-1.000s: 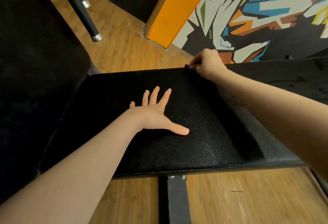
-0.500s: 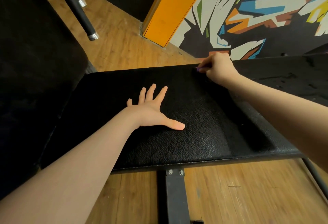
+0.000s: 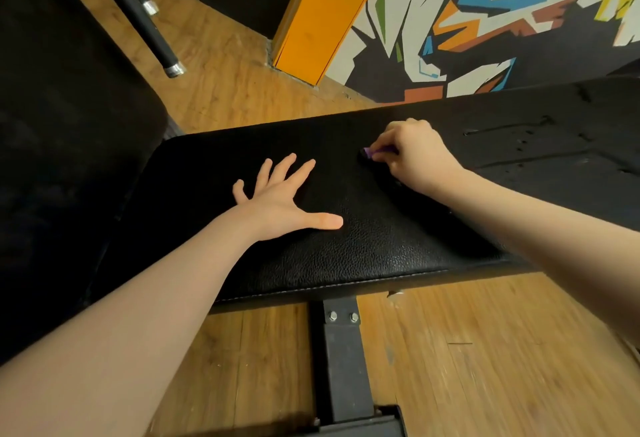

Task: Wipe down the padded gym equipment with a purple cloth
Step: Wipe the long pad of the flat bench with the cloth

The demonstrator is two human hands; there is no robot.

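The person's left hand (image 3: 280,201) lies flat with its fingers spread wide and its thumb sticking out, while the right hand (image 3: 412,156) is curled up tight, and both bare arms reach forward.

Wood-plank floor (image 3: 221,66), orange pillar (image 3: 322,14), colourful angular mural wall (image 3: 485,21) behind

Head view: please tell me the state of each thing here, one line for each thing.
left hand: flat on the pad, fingers spread, holds nothing.
right hand: curled, grips the cloth, pressed on the pad.
purple cloth: bunched in the grip, mostly hidden.
black bench pad: level; streaks toward the right end.
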